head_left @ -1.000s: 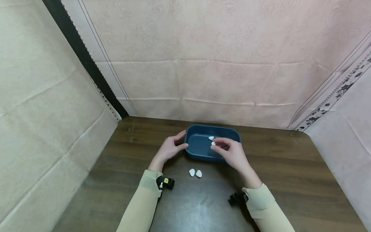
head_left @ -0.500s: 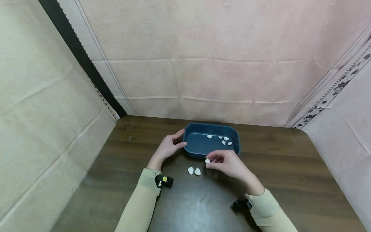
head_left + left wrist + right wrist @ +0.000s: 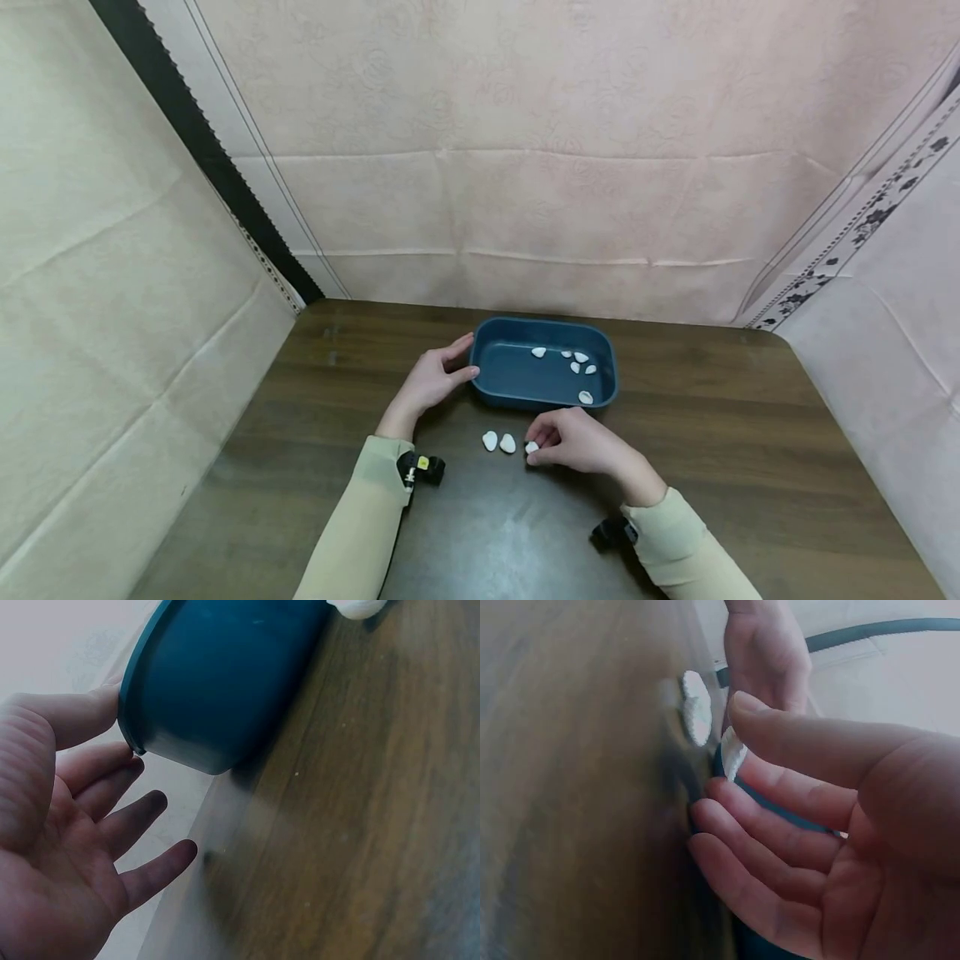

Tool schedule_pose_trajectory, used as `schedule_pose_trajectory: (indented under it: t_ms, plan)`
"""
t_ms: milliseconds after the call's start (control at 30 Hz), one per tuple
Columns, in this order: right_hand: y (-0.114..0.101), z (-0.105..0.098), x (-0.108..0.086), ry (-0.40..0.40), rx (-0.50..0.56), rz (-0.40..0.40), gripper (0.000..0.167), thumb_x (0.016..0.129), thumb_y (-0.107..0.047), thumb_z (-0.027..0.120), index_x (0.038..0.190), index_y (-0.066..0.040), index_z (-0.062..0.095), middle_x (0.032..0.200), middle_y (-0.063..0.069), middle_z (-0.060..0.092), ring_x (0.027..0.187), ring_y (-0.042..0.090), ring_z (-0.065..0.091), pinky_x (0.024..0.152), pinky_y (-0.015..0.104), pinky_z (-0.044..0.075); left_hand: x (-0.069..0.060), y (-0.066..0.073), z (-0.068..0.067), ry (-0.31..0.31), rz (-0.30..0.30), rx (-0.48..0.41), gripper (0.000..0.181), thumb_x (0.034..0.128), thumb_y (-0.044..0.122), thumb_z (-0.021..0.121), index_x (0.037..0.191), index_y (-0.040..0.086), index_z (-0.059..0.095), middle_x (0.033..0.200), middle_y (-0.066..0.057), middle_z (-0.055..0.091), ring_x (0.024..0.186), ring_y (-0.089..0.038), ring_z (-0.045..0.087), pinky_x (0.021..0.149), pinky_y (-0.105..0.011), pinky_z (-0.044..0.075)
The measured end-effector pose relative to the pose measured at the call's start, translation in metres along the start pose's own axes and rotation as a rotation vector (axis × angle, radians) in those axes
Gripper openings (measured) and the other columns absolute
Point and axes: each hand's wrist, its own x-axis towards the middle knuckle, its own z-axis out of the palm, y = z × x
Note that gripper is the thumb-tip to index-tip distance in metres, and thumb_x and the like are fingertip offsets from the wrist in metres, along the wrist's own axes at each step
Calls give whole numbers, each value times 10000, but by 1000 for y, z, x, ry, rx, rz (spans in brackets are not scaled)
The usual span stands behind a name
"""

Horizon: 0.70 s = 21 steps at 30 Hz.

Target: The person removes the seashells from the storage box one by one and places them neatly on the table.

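Note:
My right hand (image 3: 573, 442) pinches a small white seashell (image 3: 532, 447) between thumb and fingertips, low over the table in front of the blue tray (image 3: 525, 393). In the right wrist view this seashell (image 3: 733, 753) stands on edge, its lower part meeting the fingertips. Two other white seashells, a left one (image 3: 490, 441) and a right one (image 3: 507, 443), lie side by side just left of that hand. My left hand (image 3: 429, 385) touches the tray's left end, fingers extended. In the left wrist view the left hand's thumb (image 3: 82, 716) meets the tray's rim.
Several white seashells lie inside the tray, most toward its right half, one (image 3: 586, 397) by the near wall. The brown wooden table (image 3: 720, 417) ends at a pale cloth wall (image 3: 562, 208) behind the tray. Cloth also hangs at both sides.
My right hand has come out of the tray with the seashell and moved toward me, down beside the two seashells on the table. The left hand keeps its place at the tray's end.

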Motion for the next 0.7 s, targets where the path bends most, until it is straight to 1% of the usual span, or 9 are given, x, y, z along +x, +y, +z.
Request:
schedule_pose_trajectory:
  t_ms: [167, 300, 400, 600, 700]
  plan:
    - [-1, 9, 4, 32, -26, 10, 174, 931, -217, 864, 1041, -114, 776, 878, -82, 705, 818, 112, 652, 757, 298, 569, 0, 1, 0, 6, -7, -4, 627, 1038, 223, 740, 1614, 166, 498, 1650, 37, 470, 1549, -240, 397, 1254, -537, 315]
    - [0, 16, 6, 71, -61, -14, 180, 914, -191, 874, 1029, -105, 766, 859, -94, 685, 793, 84, 631, 729, 294, 564, 0, 1, 1, 7, -6, -8, 630, 1036, 224, 743, 1613, 163, 498, 1647, 36, 474, 1549, -239, 397, 1256, -535, 312]
    - [0, 20, 8, 100, -79, -17, 190, 905, -173, 879, 1024, -93, 753, 845, -83, 671, 772, 86, 615, 706, 303, 559, 1, 1, 1, 6, -6, -6, 625, 1036, 226, 744, 1610, 165, 502, 1644, 44, 478, 1546, -232, 401, 1255, -527, 318]
    - [-3, 25, 11, 125, -107, 51, 198, 915, -210, 877, 1029, -130, 737, 833, -77, 648, 767, 115, 594, 699, 309, 533, 0, 2, -1, 7, -11, -6, 621, 1037, 228, 742, 1609, 164, 506, 1643, 50, 476, 1549, -227, 396, 1257, -525, 314]
    - [-4, 26, 12, 126, -120, 65, 212, 916, -225, 880, 1042, -142, 732, 841, -75, 641, 777, 118, 586, 701, 303, 522, -1, 2, 0, 8, -16, -8, 621, 1037, 227, 741, 1609, 166, 507, 1644, 52, 475, 1551, -227, 393, 1259, -527, 309]
